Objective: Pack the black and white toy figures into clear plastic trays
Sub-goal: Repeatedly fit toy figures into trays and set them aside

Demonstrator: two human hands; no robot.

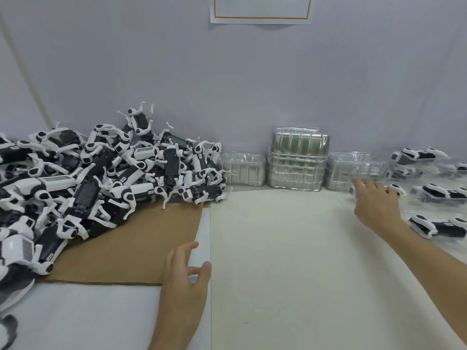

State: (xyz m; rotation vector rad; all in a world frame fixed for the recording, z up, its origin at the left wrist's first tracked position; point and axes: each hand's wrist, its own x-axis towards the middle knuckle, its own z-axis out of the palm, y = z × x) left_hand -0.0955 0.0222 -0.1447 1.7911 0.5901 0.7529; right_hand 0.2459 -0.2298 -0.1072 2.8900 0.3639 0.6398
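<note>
Lying just beside the right grip is a toy figure.

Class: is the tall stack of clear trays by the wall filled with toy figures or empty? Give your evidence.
Empty: the tall stack of clear trays shows only bare see-through pockets, nothing packed inside.

I read the toy figures as hard moulded plastic: glossy white shells, duller black parts. Clear trays: thin shiny plastic, ribbed, catching glare. Cardboard sheet is brown, matt, rough-edged. White board looks smooth, matt. Paper notice on the matt wall is flat and unglossed.
</note>
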